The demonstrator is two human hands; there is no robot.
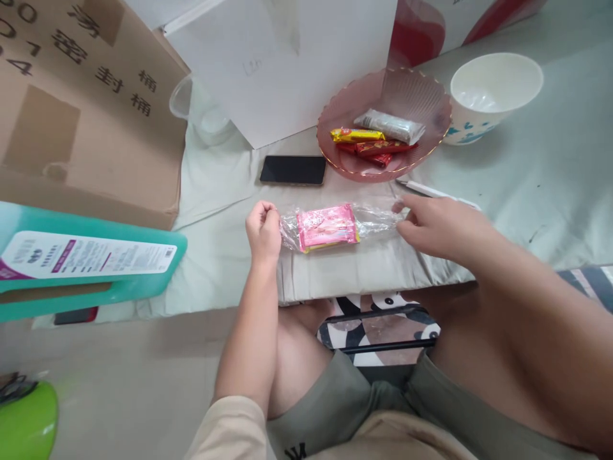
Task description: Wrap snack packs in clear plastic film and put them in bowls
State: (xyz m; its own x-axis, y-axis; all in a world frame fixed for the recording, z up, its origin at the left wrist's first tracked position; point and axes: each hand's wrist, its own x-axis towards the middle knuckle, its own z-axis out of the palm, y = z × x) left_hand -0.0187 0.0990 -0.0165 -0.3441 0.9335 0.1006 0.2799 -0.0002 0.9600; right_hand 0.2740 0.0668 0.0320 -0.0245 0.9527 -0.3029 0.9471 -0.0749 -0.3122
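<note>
At far left, low by the floor, a rounded green thing, cut off by the edge of view, with something dark on top. Above that, a brown carton printed with black characters, and just in front of it a labelled green jug. Next, on pale cloth, a clear tub between the carton and a tall white box.

Then the left hand, fingers curled, pinching the left end of a clear wrapper. Beyond it, a phone, dark screen up. Between both hands, inside the wrapper, a pink packet with yellow along its lower edge; cannot tell resting from lifted. Below the cloth's edge, panda print crossed by dark bars.

Behind the wrapper, a pink, gold-rimmed bowl holding silvery, yellow and red snacks. Then the right hand, fingertips blurred at the wrapper's right end; cannot tell a firm pinch from a loose one. Just behind that hand, a white pen, and at far right, beside the bowl, an upright cup.
</note>
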